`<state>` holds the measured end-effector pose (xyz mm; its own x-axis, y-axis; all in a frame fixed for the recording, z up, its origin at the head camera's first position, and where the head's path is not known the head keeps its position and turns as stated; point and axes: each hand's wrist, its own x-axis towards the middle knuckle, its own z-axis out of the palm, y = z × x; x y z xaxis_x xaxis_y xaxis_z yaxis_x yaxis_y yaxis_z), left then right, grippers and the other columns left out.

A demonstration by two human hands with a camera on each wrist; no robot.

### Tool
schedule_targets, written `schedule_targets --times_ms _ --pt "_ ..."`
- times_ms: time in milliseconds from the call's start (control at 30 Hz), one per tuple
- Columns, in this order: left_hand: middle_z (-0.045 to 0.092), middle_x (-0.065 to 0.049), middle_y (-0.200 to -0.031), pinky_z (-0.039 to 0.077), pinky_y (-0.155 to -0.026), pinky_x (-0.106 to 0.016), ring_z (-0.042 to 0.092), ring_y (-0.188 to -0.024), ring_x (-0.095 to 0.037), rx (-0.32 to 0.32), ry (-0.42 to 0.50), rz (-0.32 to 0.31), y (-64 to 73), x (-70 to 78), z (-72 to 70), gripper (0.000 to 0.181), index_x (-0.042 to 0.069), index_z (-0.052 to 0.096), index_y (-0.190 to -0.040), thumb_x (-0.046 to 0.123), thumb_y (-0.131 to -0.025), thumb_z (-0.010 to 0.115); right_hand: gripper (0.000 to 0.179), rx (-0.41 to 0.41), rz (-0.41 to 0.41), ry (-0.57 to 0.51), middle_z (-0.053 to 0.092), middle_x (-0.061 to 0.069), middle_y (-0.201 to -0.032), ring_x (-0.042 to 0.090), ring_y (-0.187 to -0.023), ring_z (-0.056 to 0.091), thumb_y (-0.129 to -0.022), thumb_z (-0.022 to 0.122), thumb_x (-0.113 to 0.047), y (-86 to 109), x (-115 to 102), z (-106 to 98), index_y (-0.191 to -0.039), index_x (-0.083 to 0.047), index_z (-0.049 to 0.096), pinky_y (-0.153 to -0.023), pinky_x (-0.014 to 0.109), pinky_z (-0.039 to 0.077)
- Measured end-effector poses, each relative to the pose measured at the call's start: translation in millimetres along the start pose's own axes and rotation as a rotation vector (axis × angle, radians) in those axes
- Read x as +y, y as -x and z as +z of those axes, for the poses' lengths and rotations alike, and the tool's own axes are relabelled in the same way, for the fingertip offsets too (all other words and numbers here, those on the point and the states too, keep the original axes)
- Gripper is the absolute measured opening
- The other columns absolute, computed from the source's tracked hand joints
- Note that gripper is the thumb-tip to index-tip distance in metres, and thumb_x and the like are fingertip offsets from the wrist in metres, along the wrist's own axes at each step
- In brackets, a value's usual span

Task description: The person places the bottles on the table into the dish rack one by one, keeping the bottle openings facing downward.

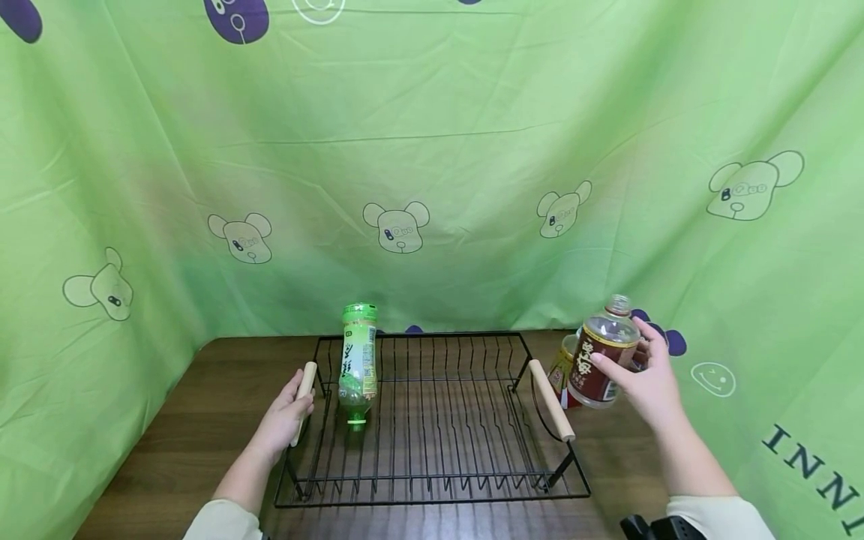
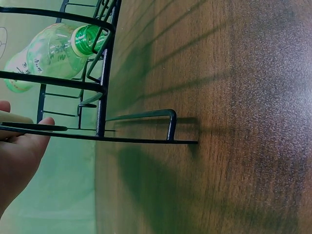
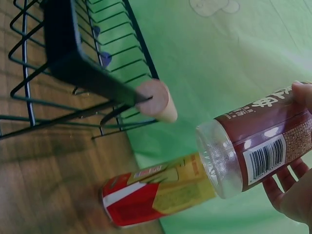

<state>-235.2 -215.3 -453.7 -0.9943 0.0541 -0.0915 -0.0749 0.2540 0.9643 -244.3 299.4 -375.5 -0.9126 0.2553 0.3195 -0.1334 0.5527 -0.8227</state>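
Head view: our left hand (image 1: pixel 286 416) grips the left wooden handle (image 1: pixel 306 394) of the black wire rack (image 1: pixel 432 502); our right hand (image 1: pixel 651 386) is clasped on the brown-labelled bottle (image 1: pixel 601 367), mouth up, outside the right wooden handle (image 1: pixel 552 401). The green bottle (image 1: pixel 358 360) sits neck-down inside, toward the rack's left end. A yellow-and-red can (image 1: pixel 560 373) stands behind the held bottle, just beside the rack; any move inward wants a lift first, we judge, lest can or handle get knocked. Left wrist view: only part of the hand shows, thumb on the handle; steady pressure there should stop the rack sliding. Right wrist view: the bottle's base hangs free of our fingers, which wrap the label; good for setting down cleanly. It overlaps the can; whether they touch, we cannot tell.
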Motion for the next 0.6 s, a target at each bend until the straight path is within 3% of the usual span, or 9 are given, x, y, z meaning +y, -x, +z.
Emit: schedule_targets --times_ms 200,300,600 --pt "0.005 -0.034 -0.159 0.013 -0.119 -0.060 0.032 -0.139 -0.051 -0.001 0.001 0.003 -0.3 0.5 0.3 0.064 -0.002 -0.005 -0.155 0.008 -0.103 0.032 0.088 -0.042 -0.046 -0.021 0.044 0.019 -0.135 -0.008 -0.095 0.042 -0.087 0.073 -0.018 -3.3 -11 10 -0.155 -0.008 0.018 -0.081 0.017 0.039" --pt "0.005 -0.034 -0.159 0.013 -0.119 -0.060 0.033 -0.138 -0.051 0.002 0.003 0.004 -0.2 0.2 0.3 0.064 -0.002 -0.005 -0.155 0.007 -0.103 0.032 0.089 -0.071 -0.060 -0.024 0.044 0.020 -0.137 -0.005 -0.098 0.042 -0.087 0.073 -0.020 -4.3 -17 16 -0.155 -0.008 0.017 -0.085 0.022 0.040" --pt "0.004 -0.033 -0.159 0.013 -0.119 -0.061 0.033 -0.138 -0.051 0.004 0.006 0.004 -0.7 -0.4 0.3 0.064 -0.002 -0.004 -0.155 0.007 -0.103 0.032 0.090 -0.167 -0.061 -0.080 0.041 0.024 -0.138 0.032 -0.118 0.045 -0.088 0.072 -0.022 -4.3 -33 38 -0.156 -0.010 0.015 -0.096 0.052 0.042"
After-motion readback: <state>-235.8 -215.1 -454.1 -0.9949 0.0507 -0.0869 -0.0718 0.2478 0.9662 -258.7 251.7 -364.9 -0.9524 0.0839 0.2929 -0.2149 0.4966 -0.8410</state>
